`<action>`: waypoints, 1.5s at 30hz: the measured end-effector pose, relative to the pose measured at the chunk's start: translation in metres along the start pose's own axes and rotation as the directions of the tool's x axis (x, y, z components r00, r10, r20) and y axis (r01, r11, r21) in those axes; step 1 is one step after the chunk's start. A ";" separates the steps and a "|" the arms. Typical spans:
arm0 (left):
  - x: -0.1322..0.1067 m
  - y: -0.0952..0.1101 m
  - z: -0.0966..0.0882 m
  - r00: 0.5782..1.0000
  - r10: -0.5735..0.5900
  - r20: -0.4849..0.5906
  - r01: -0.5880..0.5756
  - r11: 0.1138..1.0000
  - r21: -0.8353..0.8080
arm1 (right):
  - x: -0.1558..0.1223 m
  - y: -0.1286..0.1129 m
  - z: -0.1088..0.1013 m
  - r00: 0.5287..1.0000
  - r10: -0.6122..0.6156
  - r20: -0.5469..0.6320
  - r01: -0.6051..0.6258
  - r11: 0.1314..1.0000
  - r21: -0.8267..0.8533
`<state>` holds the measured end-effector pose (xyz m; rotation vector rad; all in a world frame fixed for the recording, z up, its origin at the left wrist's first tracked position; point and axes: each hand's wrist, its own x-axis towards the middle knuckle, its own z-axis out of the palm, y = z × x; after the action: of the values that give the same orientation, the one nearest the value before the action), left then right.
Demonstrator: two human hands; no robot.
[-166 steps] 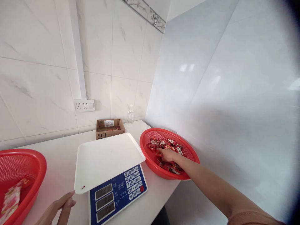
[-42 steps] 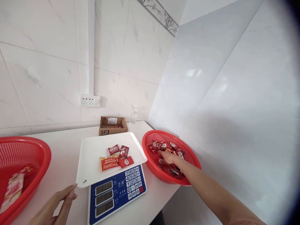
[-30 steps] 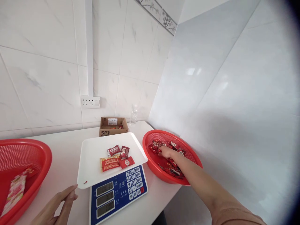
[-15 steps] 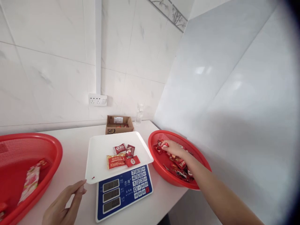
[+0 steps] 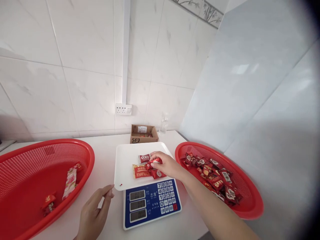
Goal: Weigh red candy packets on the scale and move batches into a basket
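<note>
My right hand [image 5: 166, 165] is over the white weighing tray [image 5: 125, 156], its fingers closed on a red-wrapped candy [image 5: 153, 163]. Beneath and around those fingers lie a small red candy with a checked edge [image 5: 144, 158], a red and gold packet [image 5: 141, 171] and another red candy [image 5: 158, 173]. Beside the tray's near left corner, my left hand [image 5: 95, 210] has thumb and forefinger pinched together, with nothing visible between them. The tray sits on a blue digital scale [image 5: 152, 203] with number keys and three displays.
On the right, a red plastic basket [image 5: 255, 213] holds many wrapped candies. A second red basket [image 5: 25, 186] on the left contains a few packets. Behind the scale stand a cardboard box [image 5: 144, 140] and a clear plastic bottle [image 5: 164, 123] near the wall.
My right hand has come left from the right basket to the tray, carrying a red candy. My left hand stays by the tray corner. The view has turned left.
</note>
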<state>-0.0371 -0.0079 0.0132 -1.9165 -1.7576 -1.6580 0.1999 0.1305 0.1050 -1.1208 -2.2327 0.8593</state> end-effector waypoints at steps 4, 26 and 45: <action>0.002 0.005 -0.001 0.999 0.036 -0.007 -0.036 0.999 -0.009 | -0.001 0.003 -0.005 0.987 0.144 -0.075 -0.145 0.989 -0.009; 0.000 0.005 -0.003 0.993 0.114 0.008 -0.114 0.993 0.020 | 0.006 0.004 0.026 0.995 -0.004 -0.099 -0.012 0.987 -0.160; -0.001 0.005 -0.004 0.997 0.071 0.010 -0.070 0.997 -0.015 | -0.033 -0.014 0.046 0.985 -0.171 0.003 0.162 0.924 -0.345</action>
<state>-0.0357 -0.0125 0.0172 -1.9726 -1.6653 -1.6455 0.1802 0.0820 0.0792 -1.0611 -2.4762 0.3880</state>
